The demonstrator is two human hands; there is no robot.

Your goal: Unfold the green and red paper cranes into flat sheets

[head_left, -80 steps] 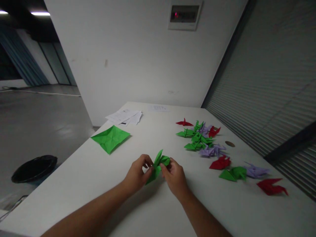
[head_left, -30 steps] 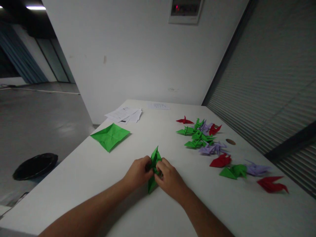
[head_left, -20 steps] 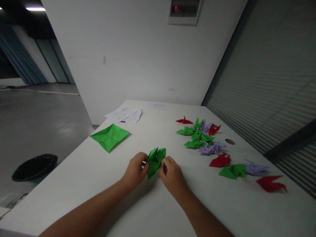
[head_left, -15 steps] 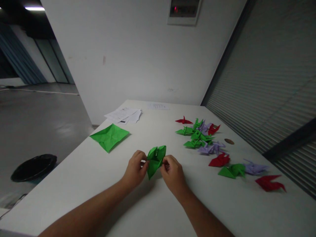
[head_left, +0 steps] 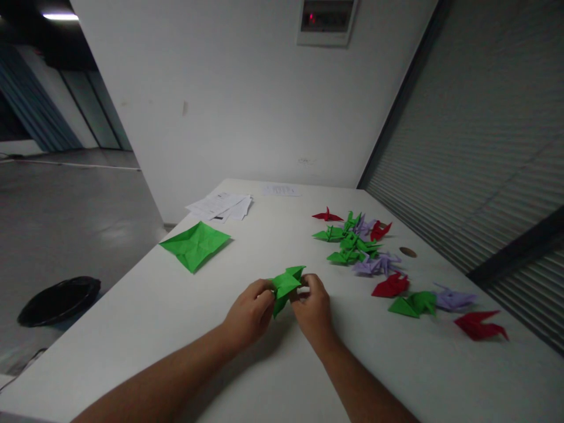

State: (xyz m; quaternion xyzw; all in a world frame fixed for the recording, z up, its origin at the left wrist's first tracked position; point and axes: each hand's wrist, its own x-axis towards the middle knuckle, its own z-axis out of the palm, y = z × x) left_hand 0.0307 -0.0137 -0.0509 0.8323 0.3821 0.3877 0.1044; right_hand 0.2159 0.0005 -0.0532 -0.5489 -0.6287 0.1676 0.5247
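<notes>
Green folded paper [head_left: 285,284], in hands [head_left: 250,311], long axis slanting far-right

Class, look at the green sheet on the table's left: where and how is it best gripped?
Probably pinch the green sheet at its right corner, from above and beneath, coming from the right, the side nearest the hands. The sheet lies nearly flat, but that corner seems slightly raised, with a shadow beside it.
</notes>
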